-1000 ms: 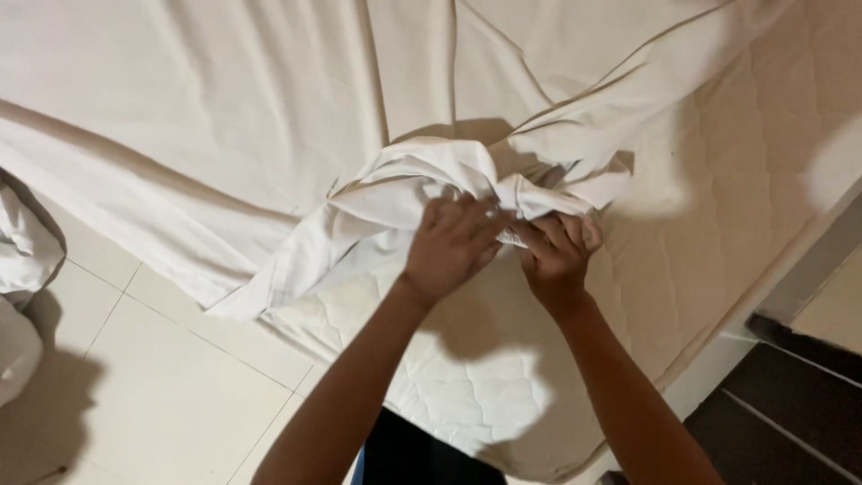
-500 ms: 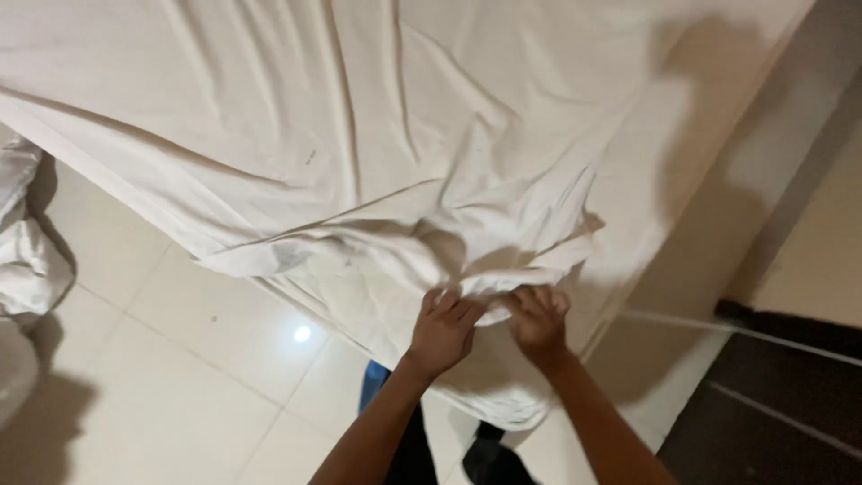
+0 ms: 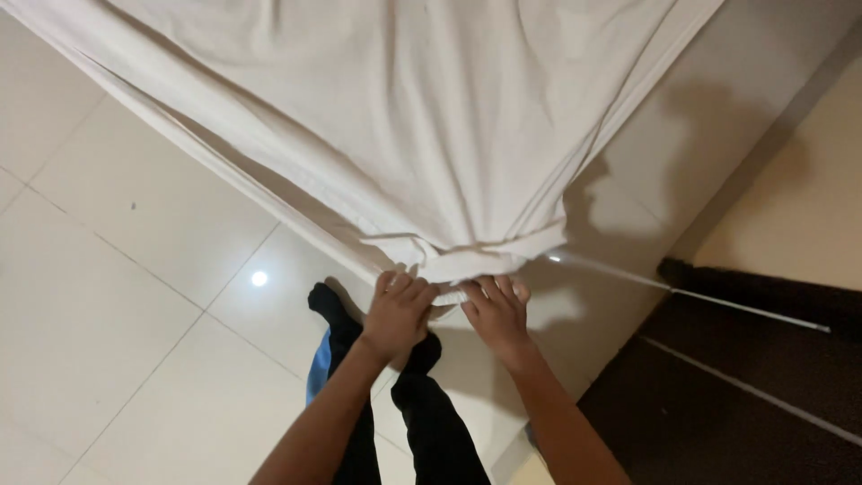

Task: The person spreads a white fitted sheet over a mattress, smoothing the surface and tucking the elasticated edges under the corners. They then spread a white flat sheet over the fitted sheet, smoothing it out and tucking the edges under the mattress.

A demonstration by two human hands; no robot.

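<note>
A large white bed sheet (image 3: 404, 117) fills the upper part of the head view and narrows to a gathered corner (image 3: 467, 262) just above my hands. My left hand (image 3: 397, 314) and my right hand (image 3: 496, 313) sit side by side at that corner, fingers curled under its lower edge and gripping the cloth. The sheet is pulled taut, with creases running up and away from the corner. The mattress beneath is fully covered by the sheet here.
Pale glossy floor tiles (image 3: 135, 296) spread left and below, with a bright light reflection (image 3: 259, 278). My dark trouser legs (image 3: 422, 422) stand under my arms. A dark wooden floor area (image 3: 745, 386) and a beige wall (image 3: 808, 216) lie to the right.
The bunched sheet corner has been drawn down over the mattress corner, hiding the quilted mattress. Both hands moved down and toward me with it, and the view tilted toward the floor.
</note>
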